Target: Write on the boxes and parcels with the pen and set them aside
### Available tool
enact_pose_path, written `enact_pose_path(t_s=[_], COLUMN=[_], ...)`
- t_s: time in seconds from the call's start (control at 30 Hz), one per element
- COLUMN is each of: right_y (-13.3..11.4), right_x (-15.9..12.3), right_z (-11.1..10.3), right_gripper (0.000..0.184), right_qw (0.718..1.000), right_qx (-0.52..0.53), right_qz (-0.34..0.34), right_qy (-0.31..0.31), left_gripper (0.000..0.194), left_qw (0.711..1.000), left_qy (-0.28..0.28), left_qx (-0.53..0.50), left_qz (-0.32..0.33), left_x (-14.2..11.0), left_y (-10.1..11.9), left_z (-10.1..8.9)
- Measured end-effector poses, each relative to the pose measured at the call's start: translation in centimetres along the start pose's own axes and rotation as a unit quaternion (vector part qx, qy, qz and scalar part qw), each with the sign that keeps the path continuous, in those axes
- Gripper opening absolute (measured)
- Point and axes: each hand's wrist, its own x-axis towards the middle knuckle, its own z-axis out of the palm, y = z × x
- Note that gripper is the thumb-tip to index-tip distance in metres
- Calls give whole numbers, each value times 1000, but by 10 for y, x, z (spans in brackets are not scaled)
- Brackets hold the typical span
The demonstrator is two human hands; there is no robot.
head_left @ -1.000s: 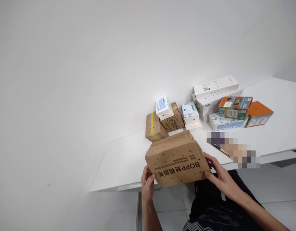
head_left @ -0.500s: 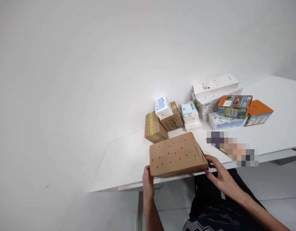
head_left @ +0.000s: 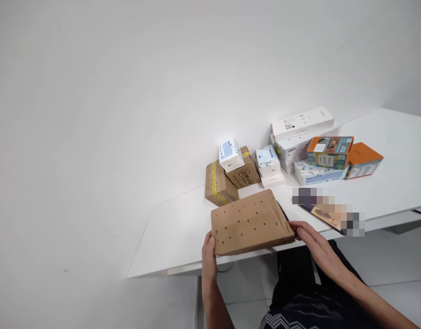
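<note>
A box-shaped brown paper bag [head_left: 248, 221] with small dark printed spots lies flat at the table's front edge, its near side over the edge. My left hand [head_left: 209, 258] is closed around its left near corner, fingertips on the side. At the opposite end, my right hand [head_left: 315, 244] pinches the creased right edge between thumb and fingers. A dark strip shows along the bag's right end; what lies inside is hidden. Just beyond the bag stand two brown spotted cartons [head_left: 219, 185], and a tissue pack [head_left: 230, 154] rests on top of them.
Against the wall on the white table [head_left: 169, 237] are another tissue pack [head_left: 268, 160], stacked white boxes [head_left: 302, 123], a colourful box [head_left: 330, 153] atop a tissue pack [head_left: 320, 173], and an orange-topped box [head_left: 364, 160]. A partly blurred flat item [head_left: 322, 214] lies right of the bag.
My right hand's thumb has moved up from the bag's lower right corner to its right edge, closing with the fingers there. The bag has tilted slightly flatter; the view has shifted a little.
</note>
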Motion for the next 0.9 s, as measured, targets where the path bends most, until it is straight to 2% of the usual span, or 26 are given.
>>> enact_pose_path(t_s=[0.1, 0.23, 0.33, 0.5, 0.6, 0.77, 0.83, 0.9], right_y=[2, 12, 19, 25, 27, 29, 27, 25], right_x=[1, 3, 3, 2, 2, 3, 2, 2], right_z=[1, 5, 8, 9, 10, 12, 12, 10], right_gripper=[44, 44, 44, 43, 44, 44, 43, 41], right_qw=[1000, 999, 999, 999, 998, 998, 998, 998], right_qx=[19, 36, 32, 6, -13, -32, -27, -24], right_qz=[-15, -32, -32, -37, -47, -54, -54, -50], right_qy=[-5, -11, -17, -36, -35, -29, -21, -5], left_gripper=[47, 48, 47, 36, 27, 31, 31, 29], left_qw=[999, 992, 992, 998, 1000, 999, 998, 993], left_qy=[-24, -35, -45, -27, -7, 19, 52, 113], left_qx=[-35, -95, -103, -50, -9, 18, 19, 21], left_qz=[30, 73, 55, 15, -13, -42, -41, -17], left_x=[-3, -6, -9, -12, -12, -10, -10, -10], left_y=[2, -9, -17, -23, -23, -20, -20, -19], left_z=[-5, -10, -10, -11, -11, -12, -11, -10])
